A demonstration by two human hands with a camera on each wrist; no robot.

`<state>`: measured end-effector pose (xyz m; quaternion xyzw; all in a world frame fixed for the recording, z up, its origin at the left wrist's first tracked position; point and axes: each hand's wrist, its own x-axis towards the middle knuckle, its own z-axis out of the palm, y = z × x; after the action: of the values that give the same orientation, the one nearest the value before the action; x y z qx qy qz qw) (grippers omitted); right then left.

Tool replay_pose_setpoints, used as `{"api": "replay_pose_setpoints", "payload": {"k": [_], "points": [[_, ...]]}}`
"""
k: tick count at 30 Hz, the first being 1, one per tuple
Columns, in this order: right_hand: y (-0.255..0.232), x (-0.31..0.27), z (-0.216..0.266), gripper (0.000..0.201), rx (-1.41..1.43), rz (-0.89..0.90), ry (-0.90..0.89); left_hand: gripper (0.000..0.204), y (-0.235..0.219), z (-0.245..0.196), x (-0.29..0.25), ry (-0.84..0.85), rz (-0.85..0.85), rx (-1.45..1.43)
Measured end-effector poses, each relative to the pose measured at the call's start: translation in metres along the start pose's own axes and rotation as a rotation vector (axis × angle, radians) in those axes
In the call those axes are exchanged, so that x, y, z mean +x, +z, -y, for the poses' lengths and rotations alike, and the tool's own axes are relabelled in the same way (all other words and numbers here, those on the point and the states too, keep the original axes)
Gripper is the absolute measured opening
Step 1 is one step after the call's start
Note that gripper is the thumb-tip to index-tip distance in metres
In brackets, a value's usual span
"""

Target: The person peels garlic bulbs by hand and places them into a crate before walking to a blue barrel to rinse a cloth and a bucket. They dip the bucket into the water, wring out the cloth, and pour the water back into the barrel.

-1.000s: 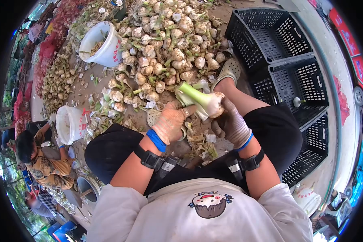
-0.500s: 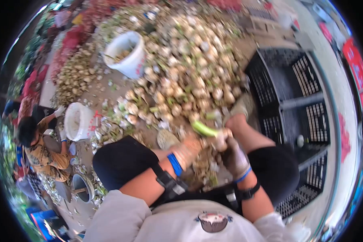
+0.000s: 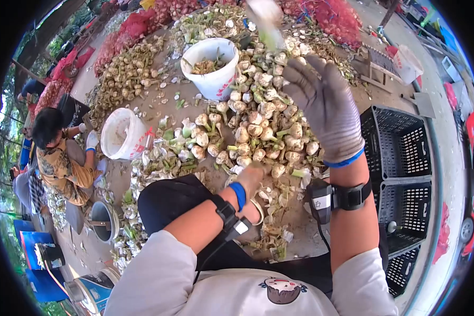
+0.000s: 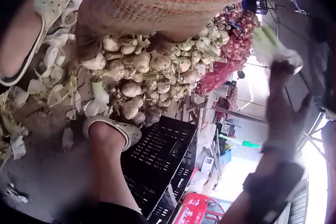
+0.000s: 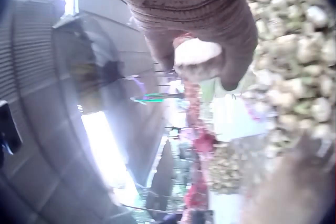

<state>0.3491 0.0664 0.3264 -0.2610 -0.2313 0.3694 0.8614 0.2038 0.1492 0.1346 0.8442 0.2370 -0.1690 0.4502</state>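
My gloved right hand [image 3: 324, 108] is raised over the right of the garlic pile [image 3: 258, 126], its fingers extended. A blurred garlic bulb [image 3: 268, 23] with a pale green stalk is in the air just beyond its fingertips. In the right wrist view that bulb [image 5: 197, 56] shows between thumb and fingers of the glove. Low at the pile's near edge is my gloved left hand [image 3: 250, 179], blurred. From the left wrist, the left glove [image 4: 157, 11] hangs over garlic bulbs [image 4: 139, 62], thumb and fingers apart; its fingertips are partly hidden.
A white bucket [image 3: 210, 71] with scraps stands beyond the pile, another white bucket [image 3: 124, 134] to the left. Black crates [image 3: 400, 145] line the right side. A person [image 3: 63, 158] crouches at left. Peelings [image 3: 268, 242] litter the ground between my feet; red net sacks [image 3: 332, 23] lie at the back.
Both hands held one garlic between them, left at the stalk and right at the bulb. They have parted: the right swung up and forward, releasing the garlic; the left reached down to the pile.
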Motion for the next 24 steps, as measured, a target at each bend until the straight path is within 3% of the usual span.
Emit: {"api": "replay_pose_setpoints", "payload": {"k": [1, 3, 4, 5, 6, 7, 8, 10, 11, 12, 14, 15, 17, 18, 20, 22, 24], "points": [[-0.001, 0.003, -0.003, 0.036, -0.007, -0.004, 0.005, 0.039, -0.007, 0.02, 0.018, 0.178, -0.098, 0.395], [-0.007, -0.004, -0.013, 0.034, -0.36, -0.193, -0.032, 0.048, -0.034, 0.02, 0.033, -0.092, -0.251, 0.004], [-0.027, -0.015, -0.025, 0.025, -0.481, -0.295, 0.038, 0.053, -0.055, 0.007, 0.035, -0.323, -0.246, -0.155], [-0.041, -0.03, -0.035, 0.023, -0.589, -0.317, 0.094, 0.056, -0.053, 0.033, 0.059, -0.262, -0.309, 0.057], [-0.067, -0.05, -0.046, 0.03, -0.52, -0.25, 0.139, 0.059, -0.049, 0.062, 0.091, -0.191, -0.375, 0.269], [-0.086, -0.078, -0.059, 0.035, -0.612, -0.407, 0.171, 0.065, -0.054, 0.071, 0.109, -0.205, -0.254, 0.309], [-0.104, -0.105, -0.071, 0.037, -0.502, -0.501, 0.252, 0.076, -0.055, 0.074, 0.122, -0.138, -0.275, 0.325], [-0.122, -0.159, -0.079, 0.033, -0.588, -0.542, 0.45, 0.085, -0.051, 0.086, 0.152, -0.126, -0.201, 0.372], [-0.122, -0.179, -0.083, 0.03, -0.465, -0.662, 0.551, 0.09, -0.048, 0.092, 0.167, -0.119, -0.165, 0.395], [-0.117, -0.194, -0.082, 0.028, -0.318, -0.741, 0.599, 0.087, -0.048, 0.089, 0.17, -0.132, -0.168, 0.475], [-0.115, -0.211, -0.087, 0.031, -0.284, -0.893, 0.629, 0.081, -0.052, 0.078, 0.166, -0.171, -0.148, 0.631], [-0.116, -0.213, -0.087, 0.031, -0.271, -0.898, 0.63, 0.073, -0.056, 0.073, 0.159, -0.244, -0.096, 0.607], [-0.121, -0.203, -0.084, 0.025, -0.369, -0.868, 0.678, 0.067, -0.06, 0.096, 0.161, -0.236, -0.079, 0.627], [-0.123, -0.197, -0.086, 0.026, -0.457, -0.825, 0.608, 0.063, -0.059, 0.106, 0.157, -0.245, -0.123, 0.487], [-0.128, -0.187, -0.091, 0.031, -0.672, -0.709, 0.578, 0.054, -0.061, 0.074, 0.113, -0.206, -0.166, -0.246], [-0.124, -0.178, -0.106, 0.045, -0.956, -0.592, 0.404, 0.046, -0.046, 0.028, 0.064, -0.178, -0.006, -1.104], [-0.113, -0.167, -0.115, 0.064, -1.266, -0.511, 0.115, 0.04, -0.022, -0.017, 0.021, -0.137, 0.264, -1.384]]}}
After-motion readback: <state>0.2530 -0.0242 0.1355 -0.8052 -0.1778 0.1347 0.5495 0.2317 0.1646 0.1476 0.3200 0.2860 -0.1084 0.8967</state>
